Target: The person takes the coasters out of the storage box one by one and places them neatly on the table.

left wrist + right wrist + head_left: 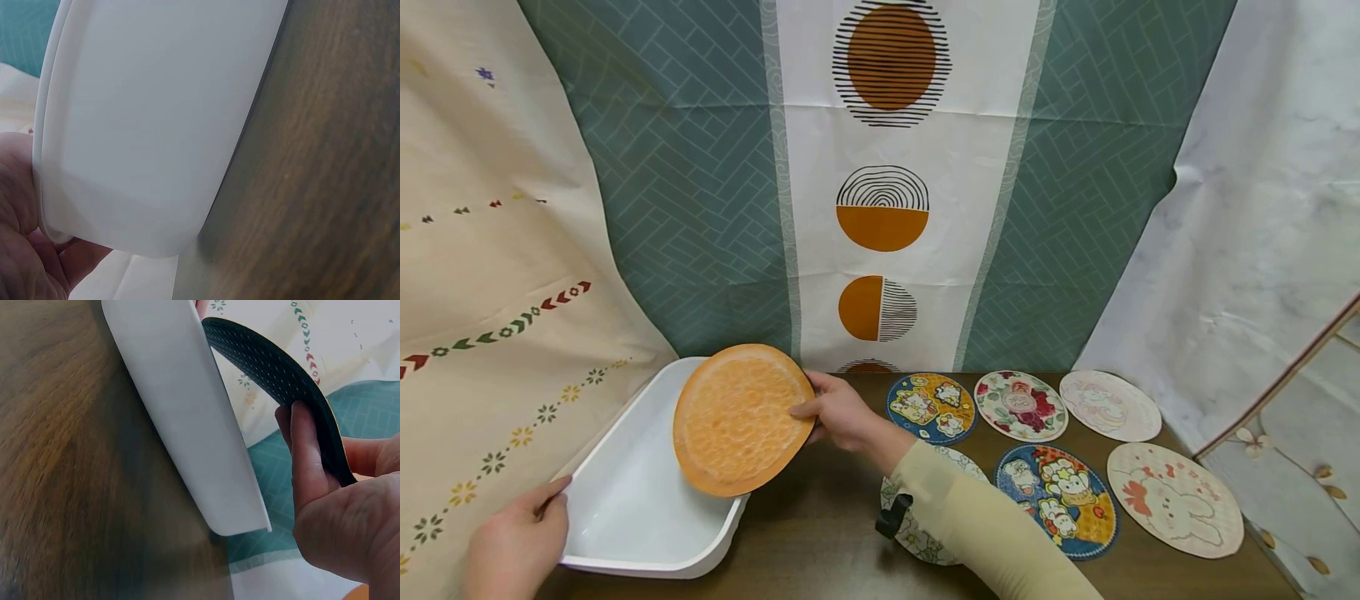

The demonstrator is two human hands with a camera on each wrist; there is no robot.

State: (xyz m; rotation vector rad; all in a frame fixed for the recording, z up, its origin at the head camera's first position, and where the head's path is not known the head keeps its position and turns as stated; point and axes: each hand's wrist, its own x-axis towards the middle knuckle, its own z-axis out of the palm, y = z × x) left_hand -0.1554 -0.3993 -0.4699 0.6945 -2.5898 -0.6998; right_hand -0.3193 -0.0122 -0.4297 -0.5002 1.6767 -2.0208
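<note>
My right hand pinches the right edge of a round orange mat, thumb on the patterned face and fingers behind. The right wrist view shows the mat's black dotted underside, slightly bowed, in the grip of the hand. In the head view the mat overlaps the right side of a white plastic basin, tilted above it. My left hand grips the basin's near left corner, thumb over the rim. The left wrist view has that hand at the rim, beside the basin's outer wall.
Several round printed mats lie on the brown wooden table to the right, among them a floral mat and a bunny mat. My right forearm passes over a leaf-patterned mat. Cloth drapes hang at the back and sides.
</note>
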